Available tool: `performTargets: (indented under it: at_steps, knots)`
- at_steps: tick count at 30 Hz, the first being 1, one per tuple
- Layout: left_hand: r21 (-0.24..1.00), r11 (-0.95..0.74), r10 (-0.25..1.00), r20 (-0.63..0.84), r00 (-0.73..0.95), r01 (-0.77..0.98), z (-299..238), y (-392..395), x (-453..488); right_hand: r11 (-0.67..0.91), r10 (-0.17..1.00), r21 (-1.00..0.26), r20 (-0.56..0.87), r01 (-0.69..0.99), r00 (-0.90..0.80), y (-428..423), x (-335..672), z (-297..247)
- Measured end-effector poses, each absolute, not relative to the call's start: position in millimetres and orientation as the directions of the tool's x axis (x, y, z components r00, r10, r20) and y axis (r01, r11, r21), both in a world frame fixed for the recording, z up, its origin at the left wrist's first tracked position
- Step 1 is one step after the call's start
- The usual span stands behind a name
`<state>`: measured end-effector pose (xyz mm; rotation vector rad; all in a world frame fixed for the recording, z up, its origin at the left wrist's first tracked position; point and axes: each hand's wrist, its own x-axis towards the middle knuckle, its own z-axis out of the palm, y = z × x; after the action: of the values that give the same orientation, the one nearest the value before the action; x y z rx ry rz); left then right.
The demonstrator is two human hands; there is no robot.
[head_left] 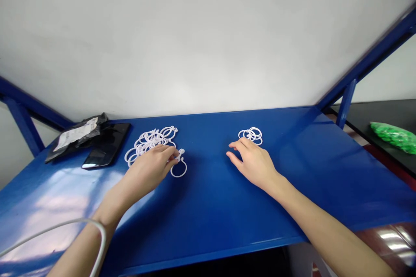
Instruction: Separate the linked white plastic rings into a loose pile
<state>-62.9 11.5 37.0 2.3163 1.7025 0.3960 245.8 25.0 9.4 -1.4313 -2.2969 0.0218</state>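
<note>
A loose pile of several white plastic rings (150,142) lies on the blue shelf (211,190) at centre left. My left hand (152,166) rests at the pile's near edge, its fingertips pinched on one white ring (179,168) that lies on the shelf. A smaller stack of white rings (251,134) sits to the right. My right hand (251,162) lies just in front of that stack with its fingers loosely spread and nothing in them, the fingertips close to the rings.
A black phone (105,149) and a black packet with a white label (76,135) lie at the shelf's left rear. A white cable (81,225) loops over my left forearm. Blue frame struts rise at both sides. A green bag (394,135) lies on a dark table to the right.
</note>
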Motion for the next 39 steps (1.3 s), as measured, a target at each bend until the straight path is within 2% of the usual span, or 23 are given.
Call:
performTargets:
  at_steps: [4, 7, 10, 15, 20, 24, 30, 34, 39]
  knots:
    - [0.575, -0.272, 0.962, 0.161, 0.219, 0.771, 46, 5, -48, 0.533, 0.844, -0.383, 0.308, 0.755, -0.440, 19, 241, 9]
    - [0.829, -0.173, 0.968, 0.043, 0.249, 0.532, 49, -2, -31, 0.553, 0.827, -0.571, 0.289, 0.607, -0.482, 12, 234, 10]
    - [0.963, -0.024, 0.934, -0.073, 0.350, 0.267, 41, -10, -13, 0.528, 0.828, -0.699, 0.298, 0.482, -0.475, 6, 226, 12]
    - [0.993, 0.102, 0.891, -0.120, 0.439, 0.064, 18, -19, 12, 0.497, 0.832, -0.759, 0.280, 0.420, -0.479, 6, 221, 14]
    - [0.988, 0.154, 0.930, -0.134, 0.342, -0.030, 8, -23, 21, 0.471, 0.846, -0.731, 0.215, 0.494, -0.488, 8, 222, 11]
    - [0.990, 0.138, 0.942, -0.122, 0.313, -0.028, 11, -22, 20, 0.450, 0.848, -0.768, 0.207, 0.455, -0.489, 6, 222, 12]
    - [0.996, 0.090, 0.953, -0.087, 0.289, 0.002, 11, -21, 19, 0.273, 0.889, -0.904, 0.105, 0.330, -0.446, 5, 220, 13]
    - [0.998, 0.059, 0.968, -0.065, 0.244, 0.030, 4, -21, 20, 0.321, 0.875, -0.878, 0.133, 0.355, -0.465, 3, 218, 12]
    - [0.997, 0.030, 0.982, -0.042, 0.184, 0.071, 0, -22, 19, 0.426, 0.848, -0.836, 0.235, 0.347, -0.475, 1, 217, 7]
